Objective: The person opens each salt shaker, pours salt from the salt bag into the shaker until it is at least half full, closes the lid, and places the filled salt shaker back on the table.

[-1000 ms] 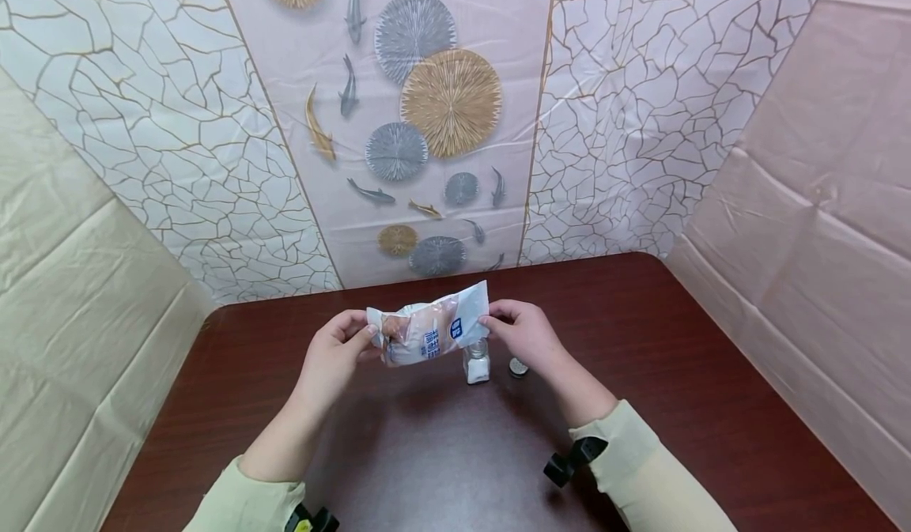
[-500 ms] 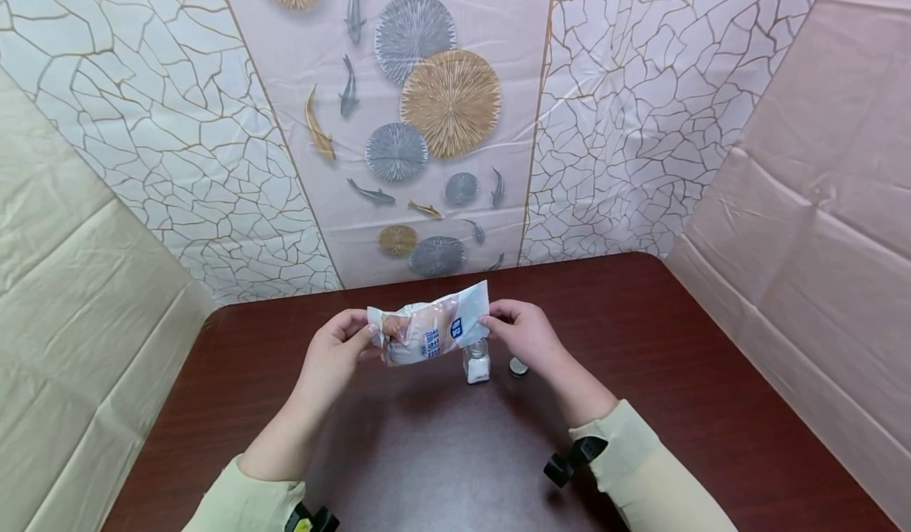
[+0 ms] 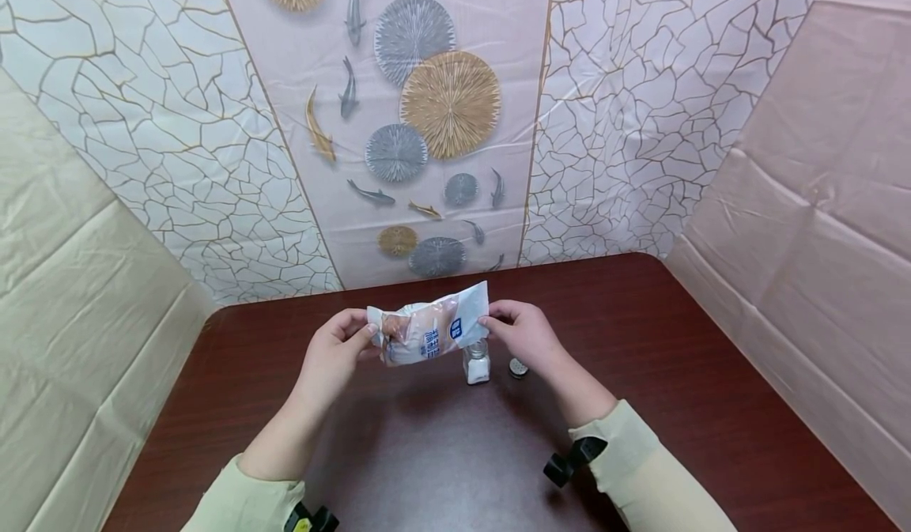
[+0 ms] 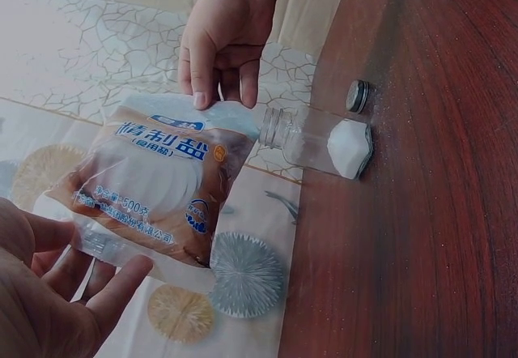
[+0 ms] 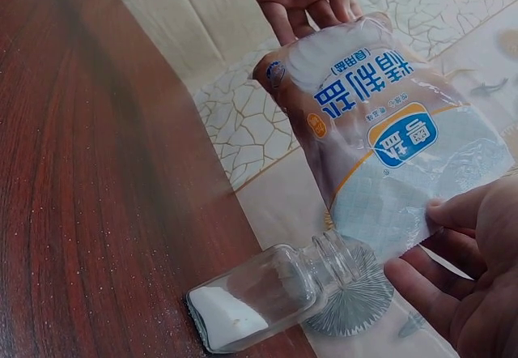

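Both hands hold up a plastic bag of salt (image 3: 427, 333) with blue lettering, stretched sideways above the table. My left hand (image 3: 333, 358) pinches its bottom end; in the left wrist view the thumb and fingers of the left hand (image 4: 73, 285) are at that edge. My right hand (image 3: 527, 334) pinches the pale top end between thumb and fingers, as the right hand (image 5: 477, 261) also shows in the right wrist view. Just under the bag's right part stands an uncapped glass jar (image 5: 259, 293) with white salt (image 5: 228, 316) in its bottom.
A small perforated metal cap (image 3: 518, 367) lies on the table right of the jar, below the right hand. The dark red wooden table (image 3: 427, 453) has fine white grains scattered near the jar. A patterned cloth backdrop (image 3: 455, 105) rises behind it.
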